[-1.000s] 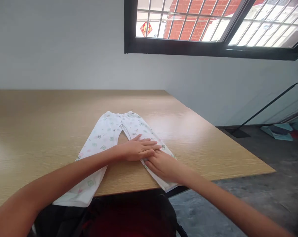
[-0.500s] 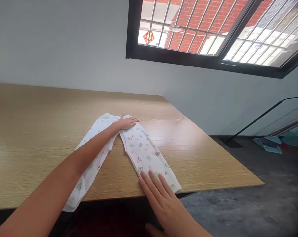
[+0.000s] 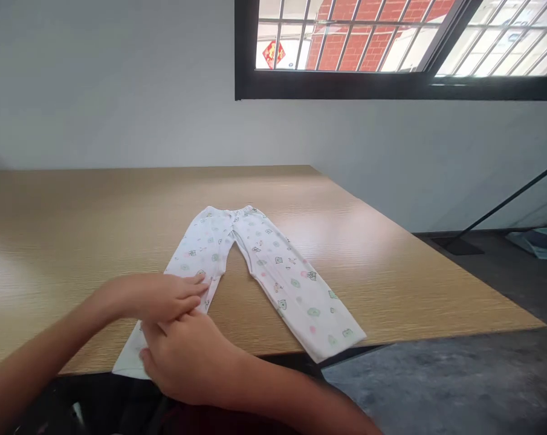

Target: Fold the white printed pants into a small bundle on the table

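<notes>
A small pair of white trousers with a green and pink print lies flat on the wooden table, waistband away from me, legs spread apart toward the near edge. My left hand lies palm down with fingers stretched out on the lower part of the left trouser leg. My right hand rests just below it on the same leg near the cuff, fingers flat and partly hidden under the left hand. The right trouser leg lies smooth and untouched, its cuff reaching slightly past the table's front edge.
A grey wall and a black-framed window stand behind the table. Dark grey floor lies to the right, with a black slanted stand and teal items at the far right. Something dark sits below the table's near edge.
Both hands left the right trouser leg and waistband and came together on the lower left leg. The right leg now lies flattened.
</notes>
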A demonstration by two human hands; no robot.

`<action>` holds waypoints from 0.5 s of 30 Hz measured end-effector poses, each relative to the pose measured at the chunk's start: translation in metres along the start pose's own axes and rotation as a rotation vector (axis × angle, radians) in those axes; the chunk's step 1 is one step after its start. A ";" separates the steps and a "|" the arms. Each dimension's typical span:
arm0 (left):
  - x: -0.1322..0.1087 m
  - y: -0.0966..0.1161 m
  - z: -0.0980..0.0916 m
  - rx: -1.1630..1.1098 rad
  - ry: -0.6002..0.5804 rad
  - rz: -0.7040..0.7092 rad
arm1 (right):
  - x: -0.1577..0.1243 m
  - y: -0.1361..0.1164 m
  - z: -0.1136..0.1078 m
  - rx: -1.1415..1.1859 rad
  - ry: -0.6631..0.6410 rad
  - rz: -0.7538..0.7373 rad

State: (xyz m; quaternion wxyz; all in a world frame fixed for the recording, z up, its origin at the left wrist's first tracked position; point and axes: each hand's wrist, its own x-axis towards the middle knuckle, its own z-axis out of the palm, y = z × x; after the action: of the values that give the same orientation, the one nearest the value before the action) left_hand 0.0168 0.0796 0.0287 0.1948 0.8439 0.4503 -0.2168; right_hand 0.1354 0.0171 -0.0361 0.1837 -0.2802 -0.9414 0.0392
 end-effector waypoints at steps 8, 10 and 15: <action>0.111 -0.074 -0.012 -0.023 0.180 0.195 | -0.013 -0.006 0.026 -0.111 0.011 -0.112; 0.145 -0.095 -0.022 -0.066 0.361 0.129 | -0.017 -0.007 0.025 -0.110 -0.007 -0.106; 0.180 -0.113 -0.028 -0.091 0.491 0.069 | -0.017 -0.010 0.029 -0.106 0.004 -0.103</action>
State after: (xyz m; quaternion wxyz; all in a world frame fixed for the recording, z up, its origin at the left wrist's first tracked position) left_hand 0.0168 0.2749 -0.0605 0.1247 0.8765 0.4644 0.0218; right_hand 0.1325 0.0001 -0.0672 0.1723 -0.2407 -0.9550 -0.0209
